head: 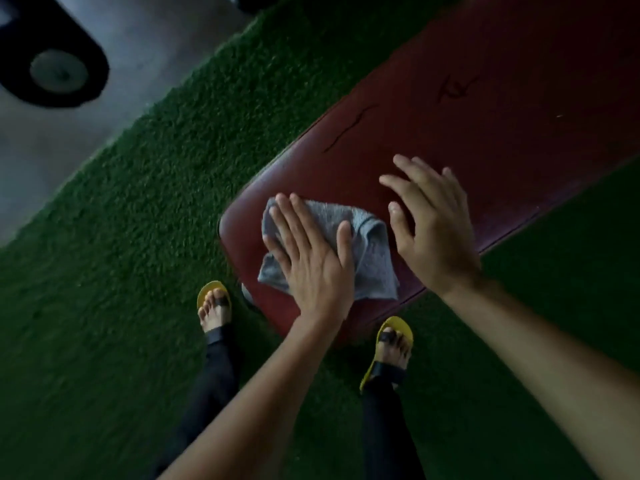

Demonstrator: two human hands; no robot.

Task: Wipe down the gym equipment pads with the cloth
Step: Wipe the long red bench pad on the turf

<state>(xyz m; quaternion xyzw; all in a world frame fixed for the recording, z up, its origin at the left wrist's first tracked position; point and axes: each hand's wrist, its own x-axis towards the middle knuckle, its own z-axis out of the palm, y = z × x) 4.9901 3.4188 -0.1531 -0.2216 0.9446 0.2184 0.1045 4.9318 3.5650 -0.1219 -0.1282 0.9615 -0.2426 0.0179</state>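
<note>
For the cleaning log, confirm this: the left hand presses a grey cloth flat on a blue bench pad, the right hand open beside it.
Wrong colour: the head view shows a dark red bench pad. The left hand presses the grey cloth flat on it, the right hand open beside it.

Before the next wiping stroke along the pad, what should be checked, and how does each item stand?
1. Cloth lies on the red pad: ok.
2. Left hand presses flat on the cloth, fingers straight: ok.
3. Right hand open, holds nothing: ok.
4. Right hand touching the pad: cannot tell.
5. Pad cover intact: not ok, cracks show ahead.
6. Cloth damp: cannot tell.
</note>
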